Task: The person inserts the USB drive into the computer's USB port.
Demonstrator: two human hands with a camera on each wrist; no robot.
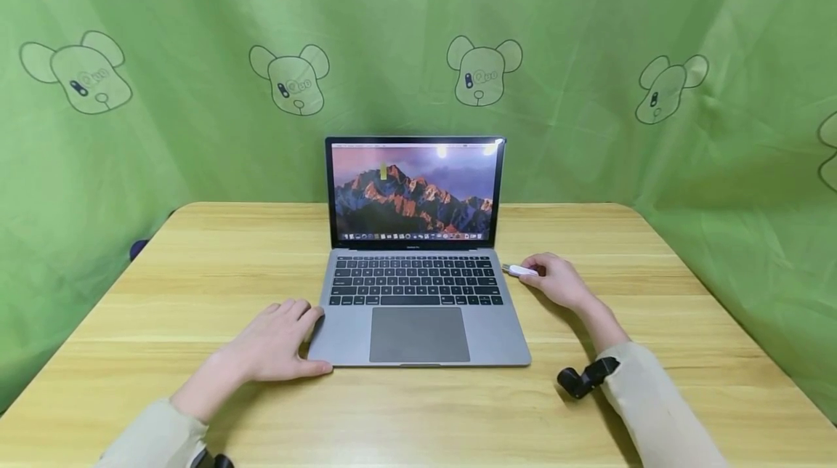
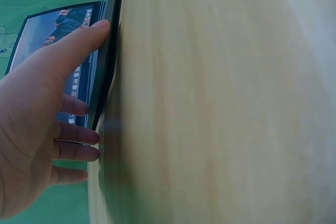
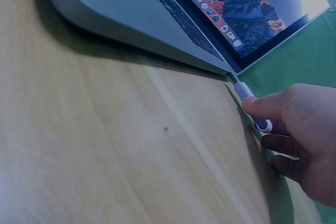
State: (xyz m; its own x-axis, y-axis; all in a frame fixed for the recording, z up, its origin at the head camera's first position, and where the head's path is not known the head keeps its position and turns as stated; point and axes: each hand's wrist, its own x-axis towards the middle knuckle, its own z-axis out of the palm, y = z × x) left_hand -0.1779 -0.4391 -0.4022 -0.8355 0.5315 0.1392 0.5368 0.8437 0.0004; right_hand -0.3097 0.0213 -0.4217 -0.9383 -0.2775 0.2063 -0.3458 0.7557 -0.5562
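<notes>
An unfolded silver laptop [image 1: 493, 333] [image 2: 108, 61] [image 3: 115, 17] faces the viewer, its screen lit with a mountain picture. At its front left corner my left hand [image 1: 277, 344] [image 2: 31, 108] rests, thumb on the front edge and the fairly straight fingers along the left side. Beside the right side, my right hand [image 1: 556, 279] [image 3: 310, 135] pinches a white USB stick [image 1: 521, 271] [image 3: 243, 90] between thumb and fingers. The stick's metal plug points at the laptop's side, close to the hinge; whether it touches or enters a port I cannot tell.
The laptop stands on a light wooden table [image 1: 431, 417] with rounded back corners. Green curtains [image 1: 392, 10] with printed bear heads hang behind and at both sides. A black wrist-worn device [image 1: 586, 377] sits on the right sleeve [image 1: 660, 410], another partly visible at the left sleeve [image 1: 157, 435].
</notes>
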